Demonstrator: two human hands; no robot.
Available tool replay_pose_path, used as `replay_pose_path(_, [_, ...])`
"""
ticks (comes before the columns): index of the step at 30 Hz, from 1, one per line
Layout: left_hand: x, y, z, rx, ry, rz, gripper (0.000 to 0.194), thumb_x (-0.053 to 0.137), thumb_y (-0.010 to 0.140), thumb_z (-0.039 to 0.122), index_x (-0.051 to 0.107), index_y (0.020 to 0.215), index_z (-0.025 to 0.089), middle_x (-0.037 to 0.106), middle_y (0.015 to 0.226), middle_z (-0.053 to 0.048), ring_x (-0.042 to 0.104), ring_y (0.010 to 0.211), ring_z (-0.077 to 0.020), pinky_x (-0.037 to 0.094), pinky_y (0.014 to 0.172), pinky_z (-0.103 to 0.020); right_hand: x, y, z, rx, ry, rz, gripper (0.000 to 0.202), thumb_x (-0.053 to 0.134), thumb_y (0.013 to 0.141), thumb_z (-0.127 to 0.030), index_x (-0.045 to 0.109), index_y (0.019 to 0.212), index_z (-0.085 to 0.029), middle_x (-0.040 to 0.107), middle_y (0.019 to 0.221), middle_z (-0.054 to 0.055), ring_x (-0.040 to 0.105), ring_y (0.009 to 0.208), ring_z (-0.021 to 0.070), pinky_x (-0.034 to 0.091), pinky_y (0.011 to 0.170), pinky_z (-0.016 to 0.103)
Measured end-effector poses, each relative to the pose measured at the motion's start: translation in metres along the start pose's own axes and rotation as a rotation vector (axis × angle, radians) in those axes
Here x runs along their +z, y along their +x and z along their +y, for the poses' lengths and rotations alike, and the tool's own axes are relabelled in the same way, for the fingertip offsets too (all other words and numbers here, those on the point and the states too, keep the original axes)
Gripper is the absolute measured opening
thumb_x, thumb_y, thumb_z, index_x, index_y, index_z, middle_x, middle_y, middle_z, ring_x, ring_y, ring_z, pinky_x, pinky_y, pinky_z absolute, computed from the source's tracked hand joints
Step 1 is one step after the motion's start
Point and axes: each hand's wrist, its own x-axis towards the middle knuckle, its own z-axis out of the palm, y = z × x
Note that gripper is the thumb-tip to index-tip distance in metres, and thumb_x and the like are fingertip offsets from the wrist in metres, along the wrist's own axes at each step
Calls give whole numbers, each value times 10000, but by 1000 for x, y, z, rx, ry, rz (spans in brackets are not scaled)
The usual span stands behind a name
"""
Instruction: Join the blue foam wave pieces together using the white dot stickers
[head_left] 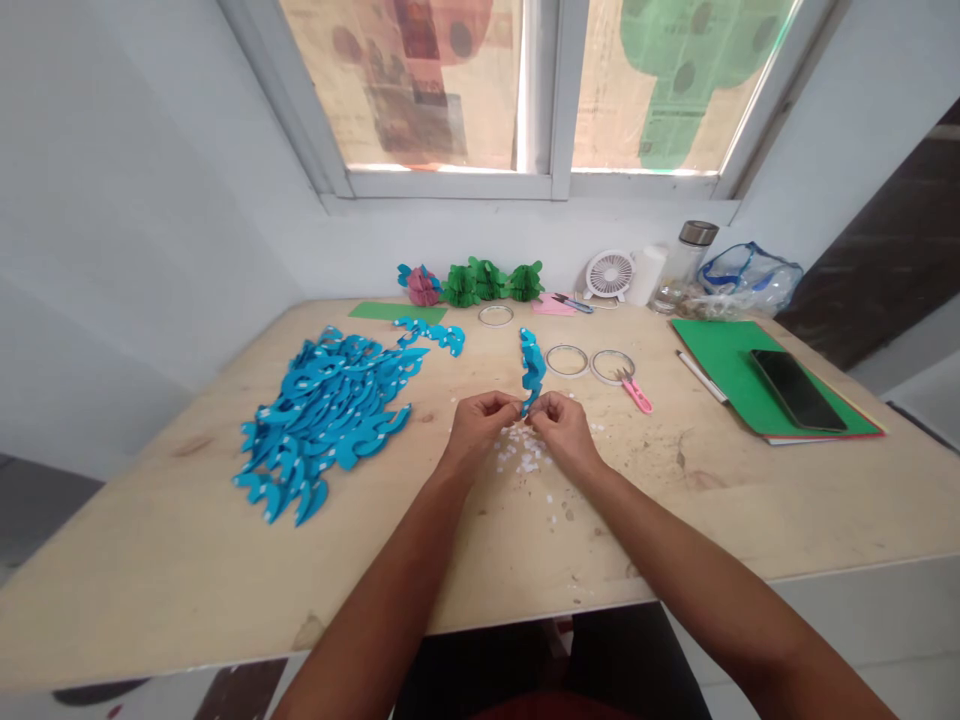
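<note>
A wavy blue paper strip (pixel 532 362) stretches away from me over the middle of the table, its near end pinched between the fingertips of both hands. My left hand (pixel 480 425) is closed on that end from the left, and my right hand (pixel 562 425) closes on it from the right. Small white paper bits (pixel 523 455) lie scattered on the wood just below my fingers. To the left is a large heap of similar blue paper pieces (pixel 330 400) with white square spots. Another blue strip (pixel 431 335) lies beyond the heap.
Beyond my hands lie tape rolls (pixel 567 360) and pink-handled snips (pixel 637 392). Green paper sheets (pixel 720 375) carry a phone (pixel 797 390) on the right. Along the wall stand green paper ornaments (pixel 487 280), a small fan (pixel 610 274) and a bottle (pixel 686 265).
</note>
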Motion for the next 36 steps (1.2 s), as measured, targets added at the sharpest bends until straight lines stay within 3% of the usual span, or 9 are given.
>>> replay_pose_path(11, [3,-1,0,83,74,20,133,640,584,264,685,593,139,660,602,-29,573,590,-155,432,508,-223,1,3,3,30,-15,19,80,536,636,-236,570,630,-164,579,563,-7,514,526,125,385,484,224])
replay_pose_path(36, [4,0,0,98,88,23,115,627,601,233,681,606,132,674,624,-27,595,620,-162,446,564,-239,0,6,10,48,67,-10,70,537,629,-217,577,623,-159,602,612,-3,531,547,122,405,525,233])
